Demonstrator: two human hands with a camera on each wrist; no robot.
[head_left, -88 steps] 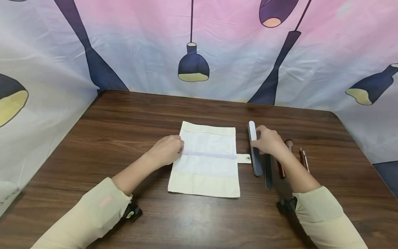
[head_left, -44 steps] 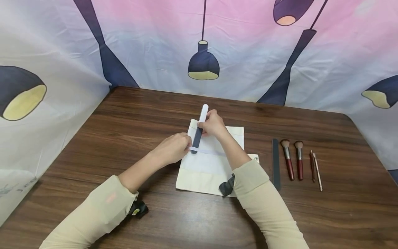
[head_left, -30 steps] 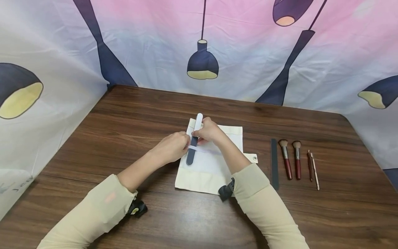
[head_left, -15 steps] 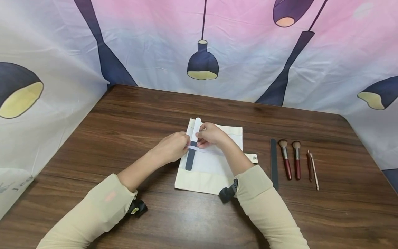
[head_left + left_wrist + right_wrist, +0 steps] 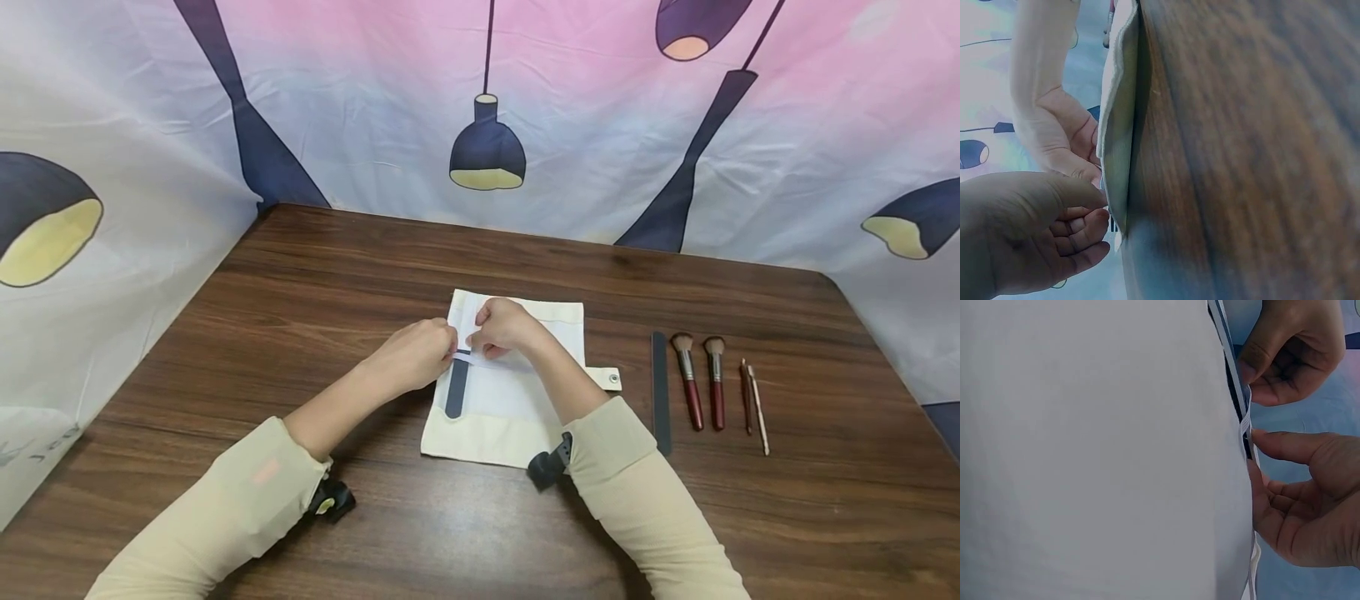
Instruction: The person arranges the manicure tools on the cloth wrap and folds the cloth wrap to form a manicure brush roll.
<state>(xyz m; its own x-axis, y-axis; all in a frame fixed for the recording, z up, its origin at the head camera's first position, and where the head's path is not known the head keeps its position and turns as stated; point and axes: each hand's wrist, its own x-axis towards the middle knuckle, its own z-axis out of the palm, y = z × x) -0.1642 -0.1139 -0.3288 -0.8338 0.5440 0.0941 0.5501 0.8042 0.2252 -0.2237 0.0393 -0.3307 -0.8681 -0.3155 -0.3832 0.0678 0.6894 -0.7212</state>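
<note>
A cream fabric tool roll [image 5: 495, 442] lies open on the table, an elastic band across its middle. My left hand [image 5: 423, 354] pinches the elastic band [image 5: 1245, 422] at the roll's left edge. Under the band runs a nail file [image 5: 456, 392], dark at its near end and white at its far end. My right hand [image 5: 508, 327], fingers curled, holds the file by its edge just beyond the band. In the right wrist view, thumb and fingers of the right hand [image 5: 1316, 506] are at the file beside the band. The roll's raised edge [image 5: 1119, 119] hides part of the hold.
Right of the roll's snap tab [image 5: 604, 378] lie a dark nail file [image 5: 660, 392], two makeup brushes [image 5: 691, 392] with red handles, a thin dark red stick [image 5: 746, 398] and a thin pale stick [image 5: 759, 412]. A printed cloth backdrop [image 5: 375, 142] stands behind the table [image 5: 360, 250].
My right hand has brought the white-ended nail file from beside the roll and slid it under the band toward me. The left hand has stayed at the roll's left edge.
</note>
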